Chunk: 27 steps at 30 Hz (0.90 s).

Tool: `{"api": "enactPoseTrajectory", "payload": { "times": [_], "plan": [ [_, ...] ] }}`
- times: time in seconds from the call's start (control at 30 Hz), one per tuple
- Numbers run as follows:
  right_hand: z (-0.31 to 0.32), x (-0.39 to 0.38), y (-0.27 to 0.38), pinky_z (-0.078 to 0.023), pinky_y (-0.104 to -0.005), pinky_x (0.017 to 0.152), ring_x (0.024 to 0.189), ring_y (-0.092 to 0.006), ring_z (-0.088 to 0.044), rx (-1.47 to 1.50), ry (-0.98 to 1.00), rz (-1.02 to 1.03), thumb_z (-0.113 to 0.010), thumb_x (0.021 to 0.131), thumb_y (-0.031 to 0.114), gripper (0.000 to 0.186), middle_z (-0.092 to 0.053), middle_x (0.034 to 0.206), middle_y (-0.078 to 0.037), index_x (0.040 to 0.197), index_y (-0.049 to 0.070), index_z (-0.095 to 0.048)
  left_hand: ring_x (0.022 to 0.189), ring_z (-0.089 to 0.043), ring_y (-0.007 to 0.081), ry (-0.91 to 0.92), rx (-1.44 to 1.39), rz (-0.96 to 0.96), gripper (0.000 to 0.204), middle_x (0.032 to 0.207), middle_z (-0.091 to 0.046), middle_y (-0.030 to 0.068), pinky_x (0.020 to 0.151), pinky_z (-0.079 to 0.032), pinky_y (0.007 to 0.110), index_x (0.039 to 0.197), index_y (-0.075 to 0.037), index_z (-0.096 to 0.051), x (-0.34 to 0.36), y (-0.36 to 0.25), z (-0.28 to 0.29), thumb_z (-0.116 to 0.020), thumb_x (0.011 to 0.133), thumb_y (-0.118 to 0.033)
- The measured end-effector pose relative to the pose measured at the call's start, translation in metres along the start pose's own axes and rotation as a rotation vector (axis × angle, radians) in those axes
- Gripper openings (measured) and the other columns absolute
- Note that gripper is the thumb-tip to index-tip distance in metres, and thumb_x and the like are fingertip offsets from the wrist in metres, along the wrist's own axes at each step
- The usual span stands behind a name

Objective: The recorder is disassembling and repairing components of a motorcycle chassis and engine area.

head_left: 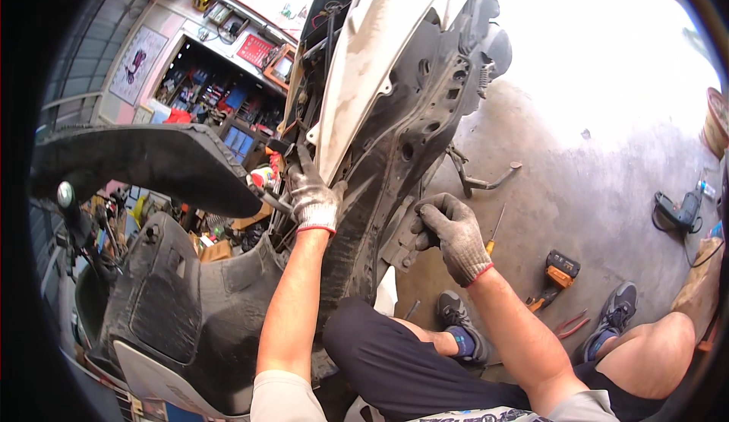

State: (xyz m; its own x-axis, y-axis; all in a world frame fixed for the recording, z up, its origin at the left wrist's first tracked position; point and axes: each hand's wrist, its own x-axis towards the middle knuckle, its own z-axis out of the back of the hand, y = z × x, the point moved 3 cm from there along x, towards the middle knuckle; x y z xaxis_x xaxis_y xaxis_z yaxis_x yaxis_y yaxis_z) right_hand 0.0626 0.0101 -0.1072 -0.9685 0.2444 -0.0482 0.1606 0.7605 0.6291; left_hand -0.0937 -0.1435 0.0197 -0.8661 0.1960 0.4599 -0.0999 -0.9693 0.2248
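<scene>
A partly stripped scooter stands in front of me, with a dusty white side panel (364, 65) over its dark underbody (406, 129). My left hand (311, 194), in a grey work glove with a red-edged cuff, reaches in at the panel's narrow lower end. Its fingers stretch forward beside the panel and the thumb is apart; their tips are partly lost among dark parts. My right hand (454, 236), gloved alike, is beside the underbody near a grey metal bracket (399, 243). Its fingers are curled together; whatever they hold is too small or hidden to make out.
On the concrete floor at right lie a screwdriver (495, 232), an orange-black cordless power tool (560, 271), red-handled pliers (571, 325) and a corded dark tool (678, 211). A metal stand (482, 180) juts from the scooter. The black seat (152, 160) is at left, before cluttered shelves.
</scene>
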Motion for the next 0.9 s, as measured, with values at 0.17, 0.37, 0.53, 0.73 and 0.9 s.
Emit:
{"api": "enactPoseTrajectory", "payload": {
  "times": [0.17,0.37,0.53,0.73,0.9],
  "plan": [
    [0.015,0.008,0.008,-0.048,-0.0251,0.054,0.056,-0.0109,-0.057,0.040,-0.018,0.026,-0.056,0.093,0.016,0.020,-0.064,0.076,-0.008,0.101,-0.002,-0.059,0.115,-0.057,0.0399,0.044,-0.066,-0.148,0.094,0.131,-0.052,0.0274,0.094,-0.049,0.046,0.150,-0.008,-0.016,0.012,0.007,-0.007,-0.074,0.078,-0.026],
    [0.043,0.026,0.009,-0.049,-0.0266,0.051,0.055,-0.0120,-0.057,0.093,-0.126,0.056,-0.057,0.091,0.014,0.019,-0.065,0.076,-0.009,0.098,-0.003,-0.059,0.099,-0.063,0.0418,0.053,-0.004,-0.120,0.062,0.112,-0.063,0.0230,0.083,-0.053,0.050,0.137,-0.010,-0.036,0.018,0.015,-0.015,-0.063,0.081,-0.018],
    [0.066,0.054,0.006,-0.049,-0.0292,0.054,0.059,-0.0154,-0.059,0.043,-0.280,0.124,-0.058,0.091,0.019,0.023,-0.064,0.079,-0.009,0.099,-0.003,-0.059,0.097,-0.064,0.0408,-0.165,-0.015,-0.320,0.063,0.110,-0.063,0.0217,0.080,-0.053,0.049,0.135,-0.009,-0.034,0.018,0.011,-0.013,-0.064,0.080,-0.016],
    [0.065,0.117,0.011,-0.050,-0.0329,0.081,0.091,-0.0238,-0.066,-0.241,-0.348,0.189,-0.063,0.083,0.037,0.056,-0.068,0.101,-0.019,0.118,-0.006,-0.060,0.084,-0.066,0.0441,0.028,-0.058,-0.142,0.050,0.090,-0.066,0.0249,0.076,-0.054,0.051,0.116,-0.006,-0.038,0.023,0.017,-0.023,-0.068,0.077,-0.017],
    [0.042,0.153,0.017,-0.047,-0.0417,0.092,0.106,-0.0395,-0.062,-0.488,-0.391,0.131,-0.066,0.079,0.044,0.067,-0.063,0.110,-0.031,0.116,-0.011,-0.055,0.084,-0.066,0.0432,0.028,-0.038,-0.099,0.048,0.088,-0.066,0.0273,0.075,-0.053,0.050,0.108,-0.003,-0.041,0.019,0.006,-0.015,-0.070,0.075,-0.023]
  ]
}}
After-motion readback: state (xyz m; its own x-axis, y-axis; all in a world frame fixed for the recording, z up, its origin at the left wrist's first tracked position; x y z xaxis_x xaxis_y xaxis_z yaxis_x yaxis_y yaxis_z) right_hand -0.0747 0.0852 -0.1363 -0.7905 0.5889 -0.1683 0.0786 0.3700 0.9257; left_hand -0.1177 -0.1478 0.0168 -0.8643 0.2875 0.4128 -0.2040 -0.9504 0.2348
